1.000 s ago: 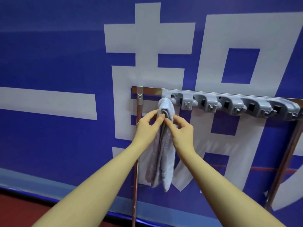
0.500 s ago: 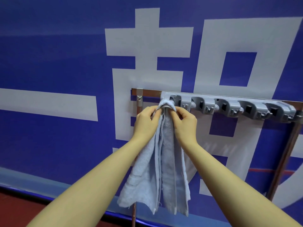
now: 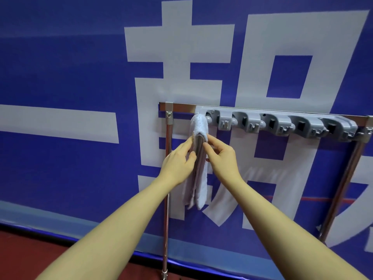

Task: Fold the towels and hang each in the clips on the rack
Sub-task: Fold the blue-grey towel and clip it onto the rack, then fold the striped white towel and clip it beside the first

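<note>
A folded pale blue towel (image 3: 199,126) hangs from the leftmost clip of the grey clip rack (image 3: 282,123), its top looped over the clip. My left hand (image 3: 177,160) pinches the towel's left edge just below the loop. My right hand (image 3: 222,156) pinches the right edge at the same height. The towel's lower end (image 3: 198,197) hangs straight down between my wrists. The other clips along the rack hold nothing.
The rack sits on a metal frame with a left upright pole (image 3: 167,178) and a slanted right pole (image 3: 341,184). Behind it is a blue banner wall (image 3: 60,77) with large white characters. Red floor (image 3: 24,255) shows at the lower left.
The towel, spread wide and close to the camera half a second ago, now hangs narrow and folded from the clip. Both hands have slid down from the clip to just below the loop.
</note>
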`<state>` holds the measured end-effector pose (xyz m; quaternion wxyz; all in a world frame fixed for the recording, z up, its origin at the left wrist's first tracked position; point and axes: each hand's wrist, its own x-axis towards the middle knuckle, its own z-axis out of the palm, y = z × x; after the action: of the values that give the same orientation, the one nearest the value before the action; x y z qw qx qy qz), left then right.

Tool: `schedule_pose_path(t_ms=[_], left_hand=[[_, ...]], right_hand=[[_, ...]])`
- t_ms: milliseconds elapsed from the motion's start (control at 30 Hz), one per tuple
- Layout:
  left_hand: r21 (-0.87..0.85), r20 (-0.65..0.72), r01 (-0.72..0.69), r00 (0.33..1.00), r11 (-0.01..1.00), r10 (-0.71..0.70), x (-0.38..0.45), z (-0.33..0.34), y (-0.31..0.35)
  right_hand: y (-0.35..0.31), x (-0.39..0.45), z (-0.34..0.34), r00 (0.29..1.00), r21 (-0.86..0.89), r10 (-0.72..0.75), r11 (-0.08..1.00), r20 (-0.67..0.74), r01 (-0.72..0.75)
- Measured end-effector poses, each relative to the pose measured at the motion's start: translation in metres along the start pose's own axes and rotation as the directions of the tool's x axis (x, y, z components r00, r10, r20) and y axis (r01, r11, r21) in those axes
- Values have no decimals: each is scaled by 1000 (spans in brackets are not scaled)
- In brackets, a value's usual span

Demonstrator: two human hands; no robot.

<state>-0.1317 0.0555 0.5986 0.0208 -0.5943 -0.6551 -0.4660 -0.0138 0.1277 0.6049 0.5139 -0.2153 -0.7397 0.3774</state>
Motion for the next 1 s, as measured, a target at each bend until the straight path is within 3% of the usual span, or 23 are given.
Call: schedule_pose_path(t_ms=[267, 467, 600, 767, 1000], left_hand=[[329, -3, -19, 1000, 944, 21, -31, -4, 8], [484, 42, -60, 998, 873, 45, -106, 19, -1], [491, 118, -112, 991, 864, 62, -166, 52, -13], [496, 238, -62, 969, 866, -66, -222, 101, -34], [445, 438, -4, 874, 896, -213, -284, 190, -67]], right_hand=[[1, -29, -12, 996, -268, 18, 963, 87, 6], [16, -107, -31, 978, -527, 87, 850, 192, 28], [51, -164, -41, 961, -606, 128, 794, 244, 49], [107, -222, -56, 914, -689, 265, 724, 308, 23], [197, -287, -85, 834, -738, 464, 667, 298, -107]])
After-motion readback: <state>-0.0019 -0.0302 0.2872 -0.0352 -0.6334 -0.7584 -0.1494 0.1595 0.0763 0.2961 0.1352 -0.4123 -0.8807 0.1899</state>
